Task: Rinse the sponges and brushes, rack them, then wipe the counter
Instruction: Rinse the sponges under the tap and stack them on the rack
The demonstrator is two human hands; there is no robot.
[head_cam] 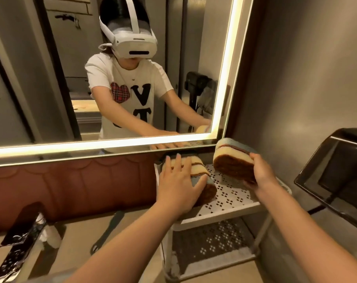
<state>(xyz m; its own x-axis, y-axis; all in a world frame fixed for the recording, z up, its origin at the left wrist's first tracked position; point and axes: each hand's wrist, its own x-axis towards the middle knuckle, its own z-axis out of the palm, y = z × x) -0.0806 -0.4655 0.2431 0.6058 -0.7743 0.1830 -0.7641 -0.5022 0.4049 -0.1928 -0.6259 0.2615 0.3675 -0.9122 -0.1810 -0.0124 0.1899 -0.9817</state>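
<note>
While left fingers (178, 162) lie straight on racked sponges (200, 170), right fingers (255, 159) seemingly grip another sponge (230, 163).

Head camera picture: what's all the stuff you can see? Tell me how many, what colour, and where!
left sponge stack: 1, yellow, brown and grey-blue, lying on the rack's top shelf
right sponge stack: 1, same colours, held tilted over the top shelf
rack: 1, white, two shelves with holes, right end of the counter
counter: 1, beige, bottom left
dark tool: 1, grey, flat on the counter
shiny wrapper: 1, black and silver, bottom-left corner
mirror: 1, glowing edge, on the wall, showing the person
black box: 1, on the right wall
left hand: fingers straight, resting on the left sponge stack
right hand: grips the right sponge stack
</note>
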